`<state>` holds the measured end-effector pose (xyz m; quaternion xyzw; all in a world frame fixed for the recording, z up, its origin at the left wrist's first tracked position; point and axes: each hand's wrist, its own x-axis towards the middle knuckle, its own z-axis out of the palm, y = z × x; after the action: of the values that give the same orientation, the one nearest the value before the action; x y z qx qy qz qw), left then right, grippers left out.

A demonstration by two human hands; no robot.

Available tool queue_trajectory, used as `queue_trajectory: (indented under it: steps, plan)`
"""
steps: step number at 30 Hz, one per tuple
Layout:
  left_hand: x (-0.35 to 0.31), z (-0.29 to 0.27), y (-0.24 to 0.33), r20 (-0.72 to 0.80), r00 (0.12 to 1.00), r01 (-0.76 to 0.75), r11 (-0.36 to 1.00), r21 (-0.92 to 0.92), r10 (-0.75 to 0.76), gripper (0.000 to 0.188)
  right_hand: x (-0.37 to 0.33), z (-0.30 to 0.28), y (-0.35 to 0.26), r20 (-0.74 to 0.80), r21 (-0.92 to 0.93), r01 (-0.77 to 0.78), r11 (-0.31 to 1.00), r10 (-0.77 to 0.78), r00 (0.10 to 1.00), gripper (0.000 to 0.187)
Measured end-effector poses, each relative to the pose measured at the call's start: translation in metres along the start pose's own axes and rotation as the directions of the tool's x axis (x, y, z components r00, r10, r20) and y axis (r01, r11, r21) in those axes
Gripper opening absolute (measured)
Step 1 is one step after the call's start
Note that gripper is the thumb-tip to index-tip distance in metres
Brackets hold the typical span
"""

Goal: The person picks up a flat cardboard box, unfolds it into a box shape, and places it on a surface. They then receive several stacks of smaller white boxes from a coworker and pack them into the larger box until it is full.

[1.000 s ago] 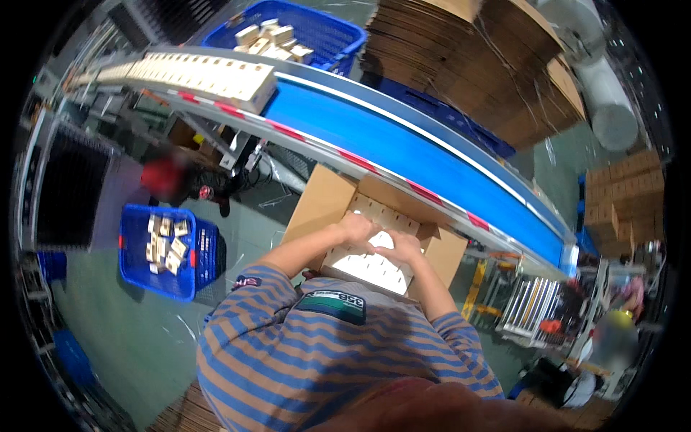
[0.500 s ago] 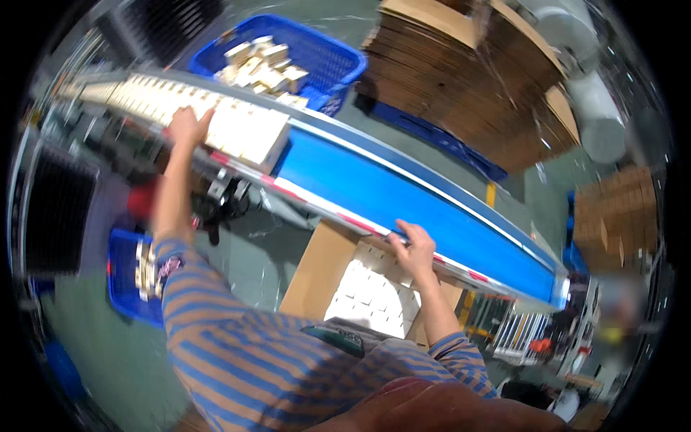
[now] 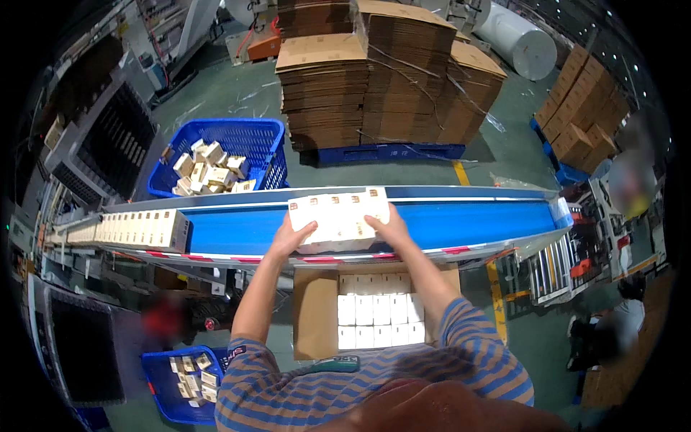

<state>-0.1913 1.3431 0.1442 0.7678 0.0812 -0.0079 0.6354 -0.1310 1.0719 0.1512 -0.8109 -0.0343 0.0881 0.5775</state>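
Observation:
A row of small white boxes (image 3: pixel 335 219) is squeezed endwise between my two hands, over the middle of the blue conveyor belt (image 3: pixel 461 225). My left hand (image 3: pixel 291 235) presses on the left end of the row, thumb across the near face. At the right end my right hand (image 3: pixel 389 228) grips the same way. Farther left on the belt stands a long line of similar white boxes (image 3: pixel 137 229), apart from the held ones. Below the belt's near edge, close to my body, an open carton (image 3: pixel 314 317) contains rows of white packs (image 3: pixel 381 311).
Behind the belt stands a blue basket (image 3: pixel 270 147) of loose boxes; another blue basket (image 3: pixel 169 399) is at lower left. Stacked flat cardboard (image 3: pixel 324 101) rests on a blue pallet (image 3: pixel 392 153) beyond. A roller conveyor (image 3: pixel 551 277) lies right, near a blurred person (image 3: pixel 633 180).
My left hand has come right from the line of boxes, and my right hand has lifted from the belt's near edge. Both now hold a row of boxes. The view has turned and levelled.

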Motion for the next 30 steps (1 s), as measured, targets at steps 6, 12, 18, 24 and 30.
queue_trajectory:
  steps: [6,12,18,24,30]
  plan:
    - [-0.043,0.055,0.05,-0.164,0.957,-0.248,0.968,-0.043,0.238,0.063,-0.056,-0.071,-0.051,-0.216,-0.181,0.317,0.931,-0.352,0.911,0.078]
    - [-0.178,0.13,0.011,-0.251,0.917,-0.365,0.908,-0.207,0.311,0.081,-0.202,-0.09,0.017,-0.263,-0.156,0.313,0.937,-0.345,0.901,0.085]
    - [-0.16,0.134,-0.019,0.459,0.888,-0.403,0.554,0.728,0.042,0.112,-0.174,-0.086,0.073,0.419,-0.632,0.303,0.713,-0.015,0.908,0.1]
    - [-0.059,0.146,-0.009,0.497,0.742,-0.145,0.615,0.775,-0.451,0.099,-0.089,-0.092,0.073,0.559,-0.685,0.261,0.68,0.261,0.787,0.073]
    - [-0.136,0.17,-0.021,0.374,0.865,-0.453,0.201,0.868,0.335,0.083,-0.151,-0.078,0.095,0.171,-0.68,0.401,0.614,-0.399,0.901,0.049]
